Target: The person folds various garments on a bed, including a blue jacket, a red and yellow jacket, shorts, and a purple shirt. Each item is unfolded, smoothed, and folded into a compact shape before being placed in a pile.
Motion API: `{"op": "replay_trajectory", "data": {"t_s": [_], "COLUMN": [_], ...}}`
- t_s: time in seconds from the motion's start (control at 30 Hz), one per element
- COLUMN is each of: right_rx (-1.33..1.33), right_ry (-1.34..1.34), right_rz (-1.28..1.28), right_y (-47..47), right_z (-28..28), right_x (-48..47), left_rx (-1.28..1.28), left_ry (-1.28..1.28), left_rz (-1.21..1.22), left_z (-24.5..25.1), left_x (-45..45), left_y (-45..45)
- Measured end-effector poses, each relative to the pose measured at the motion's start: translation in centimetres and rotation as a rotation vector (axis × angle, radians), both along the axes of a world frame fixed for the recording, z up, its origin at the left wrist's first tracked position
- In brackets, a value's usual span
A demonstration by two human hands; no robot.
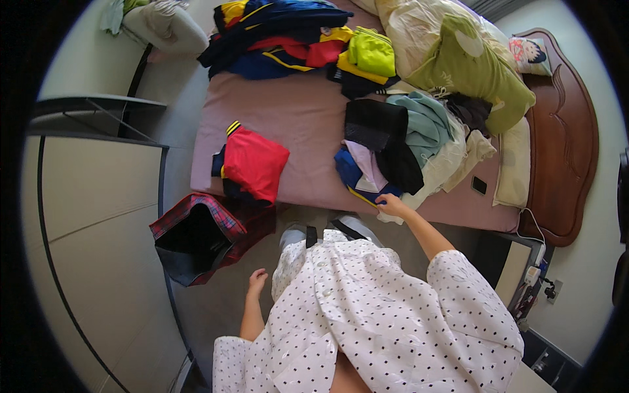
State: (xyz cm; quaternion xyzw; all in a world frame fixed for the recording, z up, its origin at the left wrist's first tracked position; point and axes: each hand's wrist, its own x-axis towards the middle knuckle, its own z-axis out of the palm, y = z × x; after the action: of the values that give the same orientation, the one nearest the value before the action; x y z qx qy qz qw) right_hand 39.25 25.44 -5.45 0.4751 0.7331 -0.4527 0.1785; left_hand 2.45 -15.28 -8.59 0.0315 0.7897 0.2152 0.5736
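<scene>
My right hand [391, 206] is at the near edge of the bed, its fingertips at the yellow-edged blue garment [348, 169]. Whether the fingers grip the cloth I cannot tell. On that garment lie a pale lilac cloth [366, 164] and a black garment [376, 127]. White cloth [430, 179] drapes past the hand over the bed edge. My left hand [257, 281] hangs by my side, loosely curled and holding nothing visible. Left of it, a plaid bag [196, 196] stands on the floor with its mouth open and its inside dark. A folded red garment [255, 162] rests on the bed above the bag.
Further back on the pink bedsheet [280, 103] are dark blue clothes [275, 24] and a folded lime garment [371, 51]. A teal cloth [422, 123], green pillow [471, 78] and smartphone [479, 185] lie toward the wooden headboard [565, 127]. A pale cabinet [103, 196] borders the left.
</scene>
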Motion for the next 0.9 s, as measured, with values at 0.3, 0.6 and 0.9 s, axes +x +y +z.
{"op": "replay_trajectory", "data": {"t_s": [0.3,0.6,0.9], "right_rx": [0.093,-0.333,-0.087], "right_ry": [0.124,1.615,0.717], "right_rz": [-0.165,-1.646,-1.466], "right_y": [3.3,19.9,7.1], "right_z": [-10.8,-2.0,-3.9], "right_x": [-3.6,6.8,0.4], "left_rx": [0.003,0.001,-0.022], "left_ry": [0.142,0.069,0.164], "left_rz": [0.127,0.019,-0.01], "left_z": [7.8,7.5,6.6], "left_x": [5.1,11.0,12.2], "left_y": [8.4,13.1,10.5]}}
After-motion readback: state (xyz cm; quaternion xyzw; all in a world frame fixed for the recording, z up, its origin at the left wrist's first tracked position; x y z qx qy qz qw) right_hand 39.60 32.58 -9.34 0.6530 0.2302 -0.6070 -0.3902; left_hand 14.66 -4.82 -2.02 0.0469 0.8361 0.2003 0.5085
